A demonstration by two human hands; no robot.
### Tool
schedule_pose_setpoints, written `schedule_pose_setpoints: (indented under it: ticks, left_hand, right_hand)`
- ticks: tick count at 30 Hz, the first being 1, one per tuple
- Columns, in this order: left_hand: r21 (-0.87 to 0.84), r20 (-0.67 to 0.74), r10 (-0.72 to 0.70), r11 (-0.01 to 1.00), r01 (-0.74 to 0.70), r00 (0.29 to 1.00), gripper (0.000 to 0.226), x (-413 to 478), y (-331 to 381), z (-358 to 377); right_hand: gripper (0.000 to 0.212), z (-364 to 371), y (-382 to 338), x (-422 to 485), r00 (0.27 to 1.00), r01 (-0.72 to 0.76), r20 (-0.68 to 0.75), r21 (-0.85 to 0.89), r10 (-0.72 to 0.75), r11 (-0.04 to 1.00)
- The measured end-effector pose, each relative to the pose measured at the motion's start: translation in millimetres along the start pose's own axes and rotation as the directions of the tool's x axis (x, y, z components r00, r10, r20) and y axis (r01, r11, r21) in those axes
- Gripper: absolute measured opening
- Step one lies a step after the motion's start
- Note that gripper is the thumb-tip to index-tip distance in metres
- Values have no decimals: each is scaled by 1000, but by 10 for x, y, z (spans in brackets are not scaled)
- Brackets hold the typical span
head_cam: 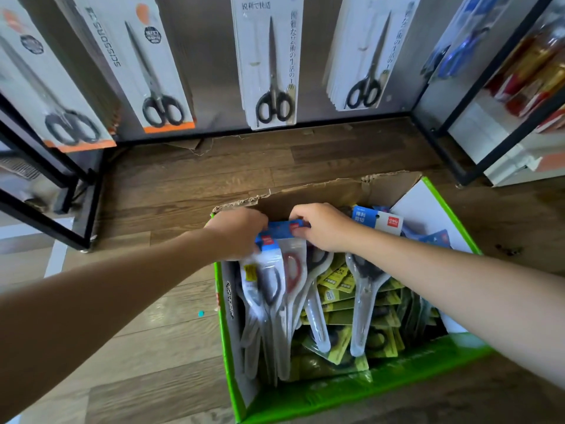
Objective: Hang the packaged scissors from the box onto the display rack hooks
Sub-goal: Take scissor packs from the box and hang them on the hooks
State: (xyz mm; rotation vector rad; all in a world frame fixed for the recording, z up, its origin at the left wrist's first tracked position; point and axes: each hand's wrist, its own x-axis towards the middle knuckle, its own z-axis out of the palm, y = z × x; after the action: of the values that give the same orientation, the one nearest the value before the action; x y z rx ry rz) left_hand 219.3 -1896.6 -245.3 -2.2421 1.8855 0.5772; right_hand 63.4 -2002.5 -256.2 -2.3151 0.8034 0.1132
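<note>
packaged scissors [282,270]: blue-topped clear packs | upright bundle | left in green box [336,390]

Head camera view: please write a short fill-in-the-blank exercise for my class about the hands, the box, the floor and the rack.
1. The left hand and the right hand both grip the ____ header card of the packaged scissors.
2. The box has bright ____ outer walls.
3. The box stands on a ____ floor.
4. The hanging scissors in the middle of the rack have ____ handles.
Missing words: blue; green; wooden; black.
</note>
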Motion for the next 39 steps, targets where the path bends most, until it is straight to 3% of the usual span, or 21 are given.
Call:
schedule_pose_setpoints:
  ticks: [4,8,12,16,20,23,29,31,34,39]
  left_hand:
    - [-151,-125,155,973,-173,980,26,-30,-72,31]
    - [-237,-86,45,969,-64,995,25,-68,-97,78]
    - [-330,-37,-21,944,7,999,39,-113,-95,86]
    - [-224,34,18,975,-10,999,7,-120,-72,40]
    - [-193,154,92,979,-61,984,31,-147,-77,-26]
    - [-243,289,173,964,-103,942,11,-226,-124,-121]
    - [-202,282,188,970,-134,941,10,-296,-96,-122]
    - [-249,221,164,963,-107,961,13,-299,-100,-109]
    - [-421,19,128,901,-108,992,7,-285,-8,-116]
    - [-477,-193,126,855,-205,973,13,-63,298,-346]
  right_hand:
    - [7,-44,-128,111,981,49,186,74,-62,996]
    - [23,-150,-96,142,982,63,176,-9,-61,998]
    - [28,-234,61,105,993,13,122,-148,5,989]
    - [29,-249,200,80,989,-43,125,-267,79,963]
    - [29,-243,217,65,992,-36,104,-259,65,965]
    - [29,-229,213,54,992,-21,116,-264,53,964]
    - [29,-241,182,5,991,-2,128,-275,39,962]
    - [29,-247,170,-22,992,8,123,-282,28,960]
    - [27,-296,194,-83,995,7,96,-301,23,954]
    - [25,-464,317,-250,1000,-12,-3,-284,12,959]
